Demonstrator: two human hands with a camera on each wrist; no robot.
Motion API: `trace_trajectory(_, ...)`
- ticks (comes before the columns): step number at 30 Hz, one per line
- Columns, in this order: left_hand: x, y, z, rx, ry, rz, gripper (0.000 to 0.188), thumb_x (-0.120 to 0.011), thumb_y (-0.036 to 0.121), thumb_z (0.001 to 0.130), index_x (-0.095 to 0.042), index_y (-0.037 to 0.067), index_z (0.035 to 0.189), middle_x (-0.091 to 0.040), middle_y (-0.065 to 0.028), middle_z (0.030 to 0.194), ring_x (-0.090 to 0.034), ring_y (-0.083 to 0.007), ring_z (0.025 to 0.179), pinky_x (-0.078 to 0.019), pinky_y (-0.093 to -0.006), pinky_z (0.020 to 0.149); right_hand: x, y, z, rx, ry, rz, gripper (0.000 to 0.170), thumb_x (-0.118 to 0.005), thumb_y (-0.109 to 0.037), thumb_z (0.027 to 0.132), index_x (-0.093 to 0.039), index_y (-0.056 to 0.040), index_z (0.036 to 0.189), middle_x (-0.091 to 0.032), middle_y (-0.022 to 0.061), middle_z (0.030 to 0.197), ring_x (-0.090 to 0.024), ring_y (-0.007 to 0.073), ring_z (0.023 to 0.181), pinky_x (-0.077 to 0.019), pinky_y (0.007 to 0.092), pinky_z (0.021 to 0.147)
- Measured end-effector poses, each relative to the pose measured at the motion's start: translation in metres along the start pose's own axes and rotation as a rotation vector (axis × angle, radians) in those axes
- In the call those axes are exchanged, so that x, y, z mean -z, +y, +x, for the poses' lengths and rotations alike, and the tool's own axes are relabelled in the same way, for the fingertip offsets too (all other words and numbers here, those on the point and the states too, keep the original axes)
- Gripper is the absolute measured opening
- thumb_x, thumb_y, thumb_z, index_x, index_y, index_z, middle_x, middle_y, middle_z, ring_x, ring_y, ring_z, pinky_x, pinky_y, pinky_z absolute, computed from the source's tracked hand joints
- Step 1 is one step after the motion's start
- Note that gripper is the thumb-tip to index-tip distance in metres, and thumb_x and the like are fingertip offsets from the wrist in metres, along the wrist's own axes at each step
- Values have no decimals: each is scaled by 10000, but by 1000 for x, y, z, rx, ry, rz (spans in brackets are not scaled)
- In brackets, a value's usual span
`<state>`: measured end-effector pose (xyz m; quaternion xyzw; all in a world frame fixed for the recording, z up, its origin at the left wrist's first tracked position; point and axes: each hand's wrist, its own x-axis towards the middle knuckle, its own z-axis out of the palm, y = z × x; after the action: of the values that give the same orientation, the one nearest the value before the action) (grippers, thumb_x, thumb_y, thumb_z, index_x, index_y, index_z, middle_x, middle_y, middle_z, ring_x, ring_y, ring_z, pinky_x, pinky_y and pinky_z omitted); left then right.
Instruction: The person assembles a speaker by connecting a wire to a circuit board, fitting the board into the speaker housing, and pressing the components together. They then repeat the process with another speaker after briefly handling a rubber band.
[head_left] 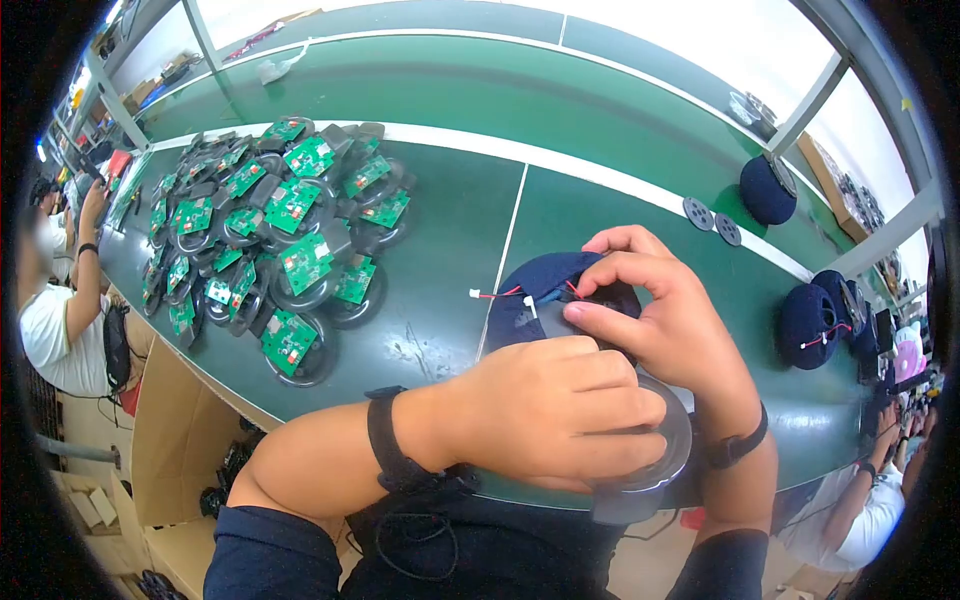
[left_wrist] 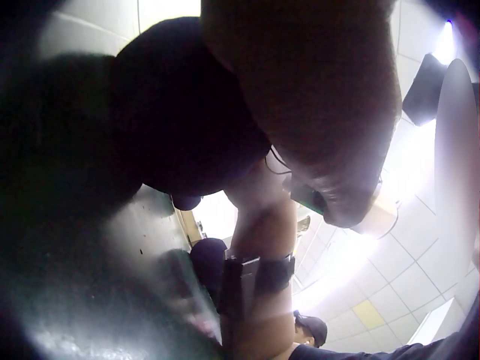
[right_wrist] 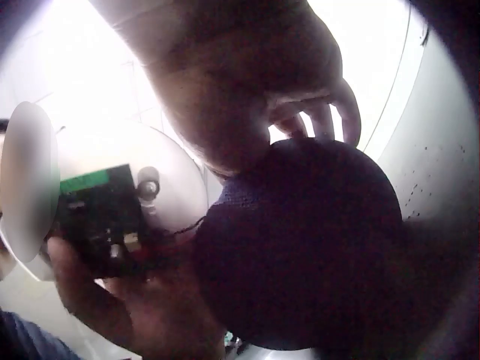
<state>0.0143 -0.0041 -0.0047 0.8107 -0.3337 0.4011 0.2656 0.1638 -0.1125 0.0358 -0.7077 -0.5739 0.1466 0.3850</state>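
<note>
My left hand [head_left: 545, 410] grips a clear plastic part [head_left: 665, 455], its knuckles facing up. A green circuit board [right_wrist: 94, 225] on that part shows between its fingers in the right wrist view. Just beyond, my right hand [head_left: 665, 305] holds a navy fabric-covered round piece [head_left: 520, 325], thumb and fingers curled at its opening. Red and black wires with a white connector [head_left: 475, 294] stick out of the piece on its left. In the left wrist view the round piece [left_wrist: 180, 112] is a dark shape beside my left hand [left_wrist: 315, 97].
Many clear parts with green boards [head_left: 290, 205] lie piled at the left. Two dark discs [head_left: 712, 221] lie on the white strip. Navy round pieces [head_left: 805, 325] stand at the right, another [head_left: 768, 190] farther back. An open cardboard box [head_left: 185, 435] is below left; people sit on both sides.
</note>
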Motion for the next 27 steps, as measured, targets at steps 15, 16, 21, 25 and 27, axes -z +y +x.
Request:
trace_trajectory(15, 3, 1, 1, 5, -24, 15, 355, -656, 302, 756, -690, 127, 1063, -634, -48, 1087, -607, -206, 822, -480, -326, 652, -1, 10, 1, 257, 125, -118, 118, -745, -103, 817, -658, -50, 876, -636, 123, 1108, -600, 326, 1008, -484, 395, 875)
trace_trajectory(16, 3, 1, 1, 4, -26, 19, 352, -654, 302, 761, -690, 125, 1063, -634, -48, 1087, -606, -206, 821, -478, -325, 652, -1, 10, 2, 258, 125, -118, 118, -745, -103, 817, -658, -50, 876, -636, 123, 1108, -600, 326, 1008, -484, 395, 875)
trace_trajectory(21, 4, 2, 0, 12, -38, 5, 344, -645, 310, 783, -696, 122, 1067, -633, -52, 1096, -602, -216, 819, -485, -336, 670, -2, -1, 2, 302, 127, -175, 118, -737, -105, 831, -637, -42, 839, -625, 118, 1034, -592, 323, 963, -488, 401, 838)
trace_trajectory(25, 6, 1, 1, 38, -39, -44, 331, -639, 312, 822, -705, 114, 1079, -632, -57, 1105, -601, -231, 825, -499, -355, 700, 7, -3, -1, 292, 31, -172, 144, -747, -115, 817, -626, -37, 806, -606, 120, 1041, -575, 327, 968, -484, 407, 839)
trace_trajectory(27, 6, 0, 0, 26, -40, -52, 328, -637, 311, 833, -706, 109, 1082, -634, -57, 1103, -601, -234, 828, -502, -360, 706, 15, 0, 1, 457, -53, -271, 167, -769, -141, 799, -635, -40, 800, -592, 125, 1074, -562, 328, 997, -477, 400, 856)
